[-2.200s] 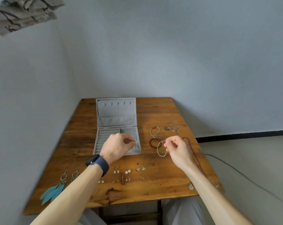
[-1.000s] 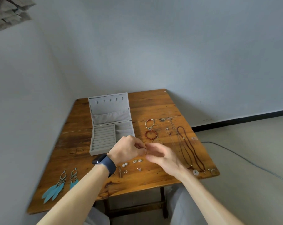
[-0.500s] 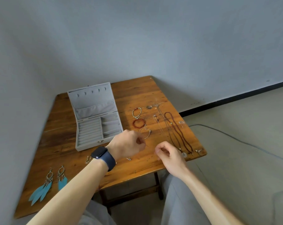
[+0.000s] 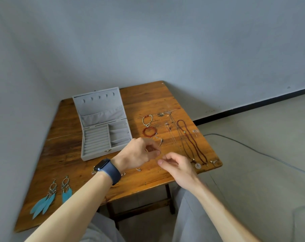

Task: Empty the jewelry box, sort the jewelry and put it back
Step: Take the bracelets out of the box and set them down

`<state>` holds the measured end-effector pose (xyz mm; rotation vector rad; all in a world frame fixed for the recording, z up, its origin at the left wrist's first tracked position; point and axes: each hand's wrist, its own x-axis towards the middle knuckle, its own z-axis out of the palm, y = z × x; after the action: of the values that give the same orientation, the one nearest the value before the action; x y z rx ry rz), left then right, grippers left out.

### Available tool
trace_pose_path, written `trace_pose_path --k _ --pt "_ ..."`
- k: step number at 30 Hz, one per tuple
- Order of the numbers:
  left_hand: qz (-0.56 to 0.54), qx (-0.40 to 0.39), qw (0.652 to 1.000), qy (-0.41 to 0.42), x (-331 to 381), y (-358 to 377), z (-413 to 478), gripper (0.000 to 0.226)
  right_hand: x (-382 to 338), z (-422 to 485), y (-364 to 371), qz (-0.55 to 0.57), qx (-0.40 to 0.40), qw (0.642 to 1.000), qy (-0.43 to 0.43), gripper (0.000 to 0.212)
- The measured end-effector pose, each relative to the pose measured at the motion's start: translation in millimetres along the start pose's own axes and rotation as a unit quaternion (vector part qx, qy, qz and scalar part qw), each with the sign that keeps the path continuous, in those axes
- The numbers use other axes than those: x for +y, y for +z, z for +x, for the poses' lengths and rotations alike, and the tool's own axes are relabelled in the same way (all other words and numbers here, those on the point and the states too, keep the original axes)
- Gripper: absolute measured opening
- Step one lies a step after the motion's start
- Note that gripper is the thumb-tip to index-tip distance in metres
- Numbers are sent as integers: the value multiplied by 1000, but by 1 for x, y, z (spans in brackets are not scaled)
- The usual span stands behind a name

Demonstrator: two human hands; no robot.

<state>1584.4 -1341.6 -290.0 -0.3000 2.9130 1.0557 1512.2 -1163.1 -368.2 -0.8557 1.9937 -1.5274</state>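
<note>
The grey jewelry box (image 4: 95, 156) stands open on the wooden table (image 4: 148, 100), and its compartments look empty. My left hand (image 4: 139, 153), with a dark watch on the wrist, and my right hand (image 4: 177, 165) hover close together over the table's front, right of the box. Each pinches an end of a very thin silver chain (image 4: 162, 154), which is barely visible. Behind the hands lie a silver bracelet (image 4: 158, 138), a red bead bracelet (image 4: 149, 131) and a silver bracelet with red beads (image 4: 147, 120).
Dark red cord necklaces (image 4: 192, 142) with a round pendant (image 4: 198, 165) and thin silver chains (image 4: 171, 133) lie along the right edge. Two turquoise feather earrings (image 4: 50, 198) lie front left. Small stud earrings (image 4: 138, 169) sit under my left wrist. A cable (image 4: 253, 151) crosses the floor.
My right hand has laid the silver bracelet down below the red one. My left hand left the box, and both hands met in front, pinching a thin chain. The view swung right.
</note>
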Motion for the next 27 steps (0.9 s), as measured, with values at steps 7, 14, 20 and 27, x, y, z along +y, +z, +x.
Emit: trace_pose_path --k 7,14,20,27 --pt "28 61 996 -53 -31 3 -10 3 12 -2 -9 63 26 997 44 9" --pt "90 98 986 -105 -32 41 -4 7 11 13 -12 31 108 992 62 4" --pt "138 166 966 -143 -29 67 5 13 11 32 -25 -142 114 981 71 5" --pt "237 188 939 -163 -39 70 21 20 8 61 -21 -350 60 935 27 6"
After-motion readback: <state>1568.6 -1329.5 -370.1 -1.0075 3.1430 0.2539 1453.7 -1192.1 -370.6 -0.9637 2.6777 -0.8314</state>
